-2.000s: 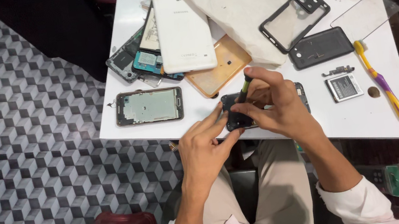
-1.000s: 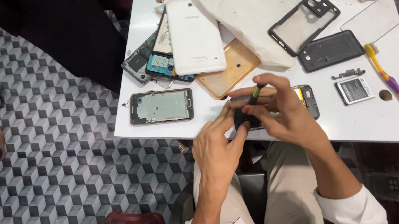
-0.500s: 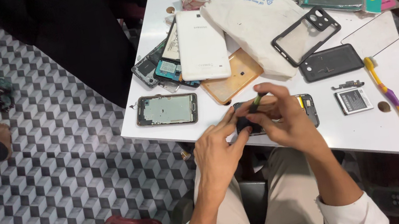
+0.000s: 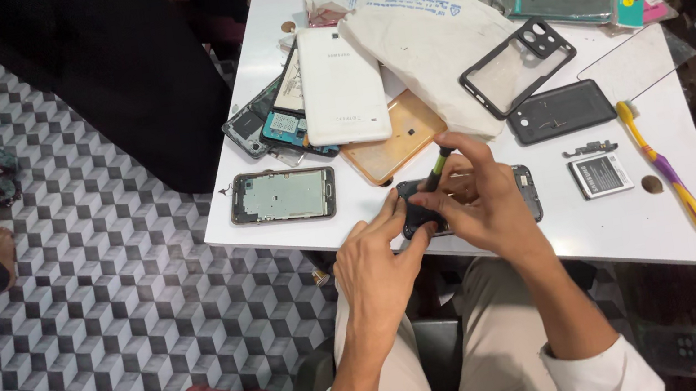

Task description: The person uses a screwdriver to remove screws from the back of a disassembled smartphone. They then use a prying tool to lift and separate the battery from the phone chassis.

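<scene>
Here, at the near edge of the white table (image 4: 500,247), the left hand (image 4: 380,263) lies with its fingers stretched out and its thumb and fingertips pressed against the left end of a dark phone (image 4: 527,190), steadying it rather than closing around it. The right hand (image 4: 480,195) is curled over the middle of the same phone, fingers pinched on a thin green-tipped tool (image 4: 438,170) that stands tilted, its lower end hidden among the fingers. The phone lies flat on the table, mostly covered by both hands, with only its right end showing. Just left of the hands lies a bare phone frame (image 4: 282,196); to the right lie a battery (image 4: 599,175) and a yellow and purple toothbrush (image 4: 666,169). Farther back sit an orange case (image 4: 395,139), a white tablet (image 4: 339,83), a black back cover (image 4: 560,110), a black camera-cut bumper (image 4: 517,65) and a pale cloth bag (image 4: 426,39).
</scene>
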